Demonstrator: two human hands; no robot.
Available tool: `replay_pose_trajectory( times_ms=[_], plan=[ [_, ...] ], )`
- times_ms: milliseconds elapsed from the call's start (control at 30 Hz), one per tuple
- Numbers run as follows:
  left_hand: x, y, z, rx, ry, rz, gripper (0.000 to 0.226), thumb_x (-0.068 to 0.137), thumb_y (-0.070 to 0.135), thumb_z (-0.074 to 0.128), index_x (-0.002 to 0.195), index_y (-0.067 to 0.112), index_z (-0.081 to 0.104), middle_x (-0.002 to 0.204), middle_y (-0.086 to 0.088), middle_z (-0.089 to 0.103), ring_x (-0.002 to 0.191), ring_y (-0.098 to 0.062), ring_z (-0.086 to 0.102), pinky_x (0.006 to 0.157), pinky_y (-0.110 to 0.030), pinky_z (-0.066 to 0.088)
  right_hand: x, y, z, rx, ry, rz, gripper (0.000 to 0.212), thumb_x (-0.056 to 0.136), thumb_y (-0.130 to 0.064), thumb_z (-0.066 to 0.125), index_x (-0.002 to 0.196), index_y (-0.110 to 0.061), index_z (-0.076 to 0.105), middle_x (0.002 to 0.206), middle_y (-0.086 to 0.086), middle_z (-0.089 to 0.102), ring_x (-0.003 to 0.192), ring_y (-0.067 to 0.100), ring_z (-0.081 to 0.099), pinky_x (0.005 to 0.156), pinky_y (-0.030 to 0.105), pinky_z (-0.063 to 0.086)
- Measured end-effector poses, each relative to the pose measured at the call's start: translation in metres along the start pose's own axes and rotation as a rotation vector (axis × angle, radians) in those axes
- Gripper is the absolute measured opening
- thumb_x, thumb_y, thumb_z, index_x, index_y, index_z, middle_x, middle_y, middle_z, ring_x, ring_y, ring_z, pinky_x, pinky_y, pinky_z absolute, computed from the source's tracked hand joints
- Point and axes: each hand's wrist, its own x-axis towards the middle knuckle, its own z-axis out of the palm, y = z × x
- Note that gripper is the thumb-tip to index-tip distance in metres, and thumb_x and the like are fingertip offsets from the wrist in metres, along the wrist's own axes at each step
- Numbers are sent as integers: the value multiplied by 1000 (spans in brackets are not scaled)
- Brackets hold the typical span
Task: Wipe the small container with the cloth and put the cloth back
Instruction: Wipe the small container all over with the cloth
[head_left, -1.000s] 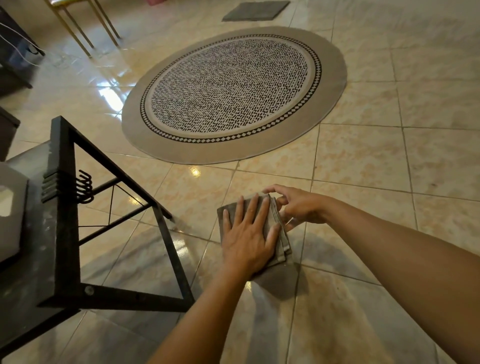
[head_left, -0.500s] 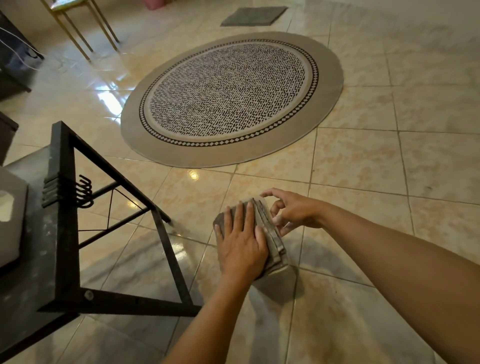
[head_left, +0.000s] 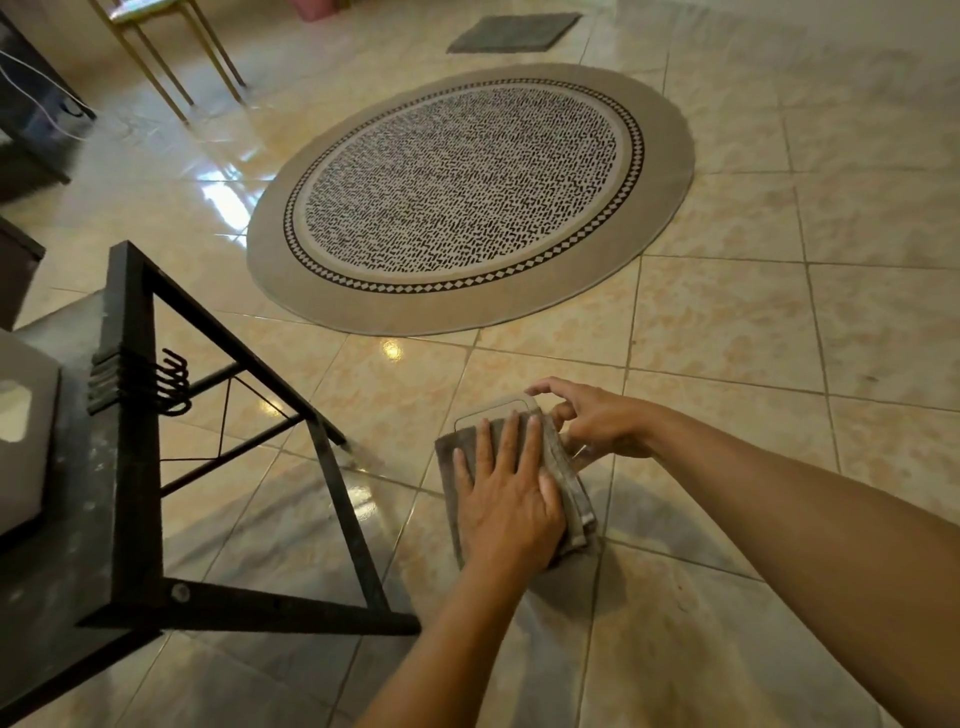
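A small clear container (head_left: 498, 408) is held in the air in front of me, above the tiled floor. Only its rounded far edge shows past the cloth. A grey folded cloth (head_left: 566, 475) lies over most of it. My left hand (head_left: 506, 499) presses flat on the cloth, fingers spread. My right hand (head_left: 597, 418) grips the container's right side with thumb and fingers. The rest of the container is hidden under the cloth and my left hand.
A black metal-framed table (head_left: 130, 467) stands at the left with a white object (head_left: 21, 431) on it. A round patterned rug (head_left: 467, 192) lies ahead on the glossy tiles. Chair legs (head_left: 171, 62) and a grey mat (head_left: 514, 31) are farther back.
My left hand has slid the cloth back toward me, uncovering the container's far edge. My right hand has shifted its grip along the right side.
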Motion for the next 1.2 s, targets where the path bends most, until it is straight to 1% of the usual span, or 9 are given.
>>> replay_pose_trajectory(
  times_ms=[100,267,367,433,600,733,900,1100,1200],
  plan=[
    [29,-6,-4,14,12,17,60,104,44,16,157,37,-12,165,9,-21,150,-18,-27,123,-50,-12,-1,-1,2,-10,10,-10,81,82,23,48,145,-26,37,117,21,61,88,28,67,67,41,61],
    [15,-18,-7,-40,2,-129,63,101,45,9,155,34,-20,164,4,-26,148,-21,-31,122,-54,-10,0,-2,3,21,26,18,79,85,20,53,147,-26,36,95,15,54,76,22,63,62,33,60],
    [-14,5,3,2,-34,-45,63,102,50,9,154,35,-23,160,5,-33,146,-21,-35,121,-53,-15,1,-1,1,-14,15,20,80,83,22,48,146,-25,36,100,20,55,82,26,63,63,35,60],
    [-5,3,3,4,-8,-24,62,103,51,11,156,36,-18,162,7,-29,147,-20,-33,121,-52,-15,2,-1,3,-24,13,20,81,83,23,47,147,-25,35,104,23,57,83,27,64,65,38,60],
    [-9,-27,-1,-44,1,-162,61,103,50,7,153,36,-25,164,5,-28,146,-20,-36,122,-52,-13,1,-4,6,-9,40,15,77,87,18,56,146,-27,35,89,10,49,72,21,61,65,38,62],
    [-34,5,8,9,-38,-86,65,101,56,7,153,35,-26,159,5,-37,144,-23,-39,116,-52,-24,2,-5,6,-28,25,17,78,86,21,51,147,-26,36,87,9,48,71,19,58,58,33,59],
    [-7,-20,-1,10,-24,-113,65,102,57,9,155,34,-22,163,4,-29,147,-20,-34,121,-52,-15,1,-4,8,-29,39,10,76,87,19,52,146,-26,34,87,9,50,71,19,61,65,38,62],
    [-39,2,6,34,-39,-87,68,100,60,7,153,34,-26,160,6,-36,144,-21,-39,117,-51,-24,2,-6,9,-55,17,4,76,87,19,52,146,-25,36,84,8,49,68,17,59,62,35,59],
    [-18,0,3,48,-47,-90,67,100,60,5,154,32,-24,161,5,-33,146,-22,-36,119,-54,-18,2,-5,10,-49,21,5,78,86,21,50,147,-25,35,84,9,50,71,19,59,66,38,60]
  ],
)
